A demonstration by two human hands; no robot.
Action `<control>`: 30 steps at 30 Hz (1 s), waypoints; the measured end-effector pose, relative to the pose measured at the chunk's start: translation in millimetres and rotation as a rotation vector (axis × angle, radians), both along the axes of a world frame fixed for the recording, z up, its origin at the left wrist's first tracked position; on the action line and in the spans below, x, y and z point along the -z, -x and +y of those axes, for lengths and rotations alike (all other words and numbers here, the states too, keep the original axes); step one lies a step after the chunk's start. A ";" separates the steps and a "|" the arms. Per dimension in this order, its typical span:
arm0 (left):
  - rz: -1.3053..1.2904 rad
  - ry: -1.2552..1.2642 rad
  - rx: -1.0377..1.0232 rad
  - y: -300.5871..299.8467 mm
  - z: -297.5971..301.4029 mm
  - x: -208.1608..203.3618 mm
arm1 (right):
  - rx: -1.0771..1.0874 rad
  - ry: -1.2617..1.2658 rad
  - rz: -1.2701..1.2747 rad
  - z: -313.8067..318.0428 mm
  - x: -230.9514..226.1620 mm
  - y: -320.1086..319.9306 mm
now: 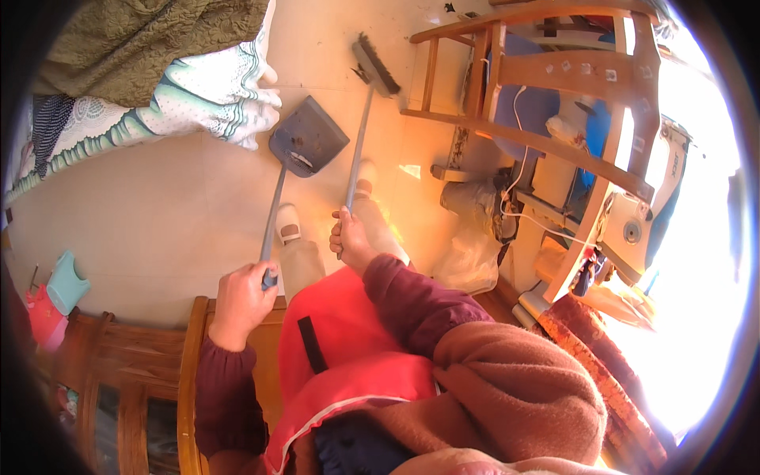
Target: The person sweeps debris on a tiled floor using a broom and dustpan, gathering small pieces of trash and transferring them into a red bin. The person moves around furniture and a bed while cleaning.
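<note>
My left hand (244, 302) is wrapped round the handle end of a long-handled dustpan (323, 131). Its grey pan lies on the floor near the hanging bed cloth, with some dark bits and a pale scrap in it. In my right hand (350, 236) is the grey stick of a broom (375, 66), gripped near its upper end. The broom's dark bristle head rests on the floor beyond the dustpan, up and to its right, apart from it. A few dark bits lie by the bristles.
A wooden chair (522, 131) lies or leans at the right, beside a sewing machine (633, 229) with a white cable. Patterned bedding (214, 99) hangs at the upper left. Wooden furniture (119, 380) and a teal plastic thing (68, 283) are at the lower left.
</note>
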State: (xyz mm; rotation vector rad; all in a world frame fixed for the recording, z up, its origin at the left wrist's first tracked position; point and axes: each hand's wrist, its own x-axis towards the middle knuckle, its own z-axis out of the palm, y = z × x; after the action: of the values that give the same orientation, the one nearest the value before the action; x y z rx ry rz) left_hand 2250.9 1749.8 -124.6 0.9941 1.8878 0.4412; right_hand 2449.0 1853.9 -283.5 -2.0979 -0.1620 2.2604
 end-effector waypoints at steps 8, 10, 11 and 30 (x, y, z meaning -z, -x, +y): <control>0.038 0.032 0.104 2.5 0.0 -28.1 | 0.008 -0.010 -0.002 8.8 -82.9 -18.1; 0.054 0.037 0.122 0.9 -2.2 -32.5 | -0.047 -0.092 -0.037 23.4 -84.7 -20.8; 0.055 0.026 0.115 0.8 -0.3 -34.0 | -0.074 -0.133 -0.056 31.8 -84.2 -21.9; 0.106 0.133 0.024 -31.3 3.0 -57.4 | 0.030 0.060 0.118 93.6 -120.4 -43.2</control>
State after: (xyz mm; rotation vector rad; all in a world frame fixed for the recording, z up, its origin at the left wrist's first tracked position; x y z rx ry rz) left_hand 2282.1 1752.9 -67.2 0.9666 1.9703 0.2492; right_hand 2492.2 1947.5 -163.1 -1.9727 -0.0571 2.3917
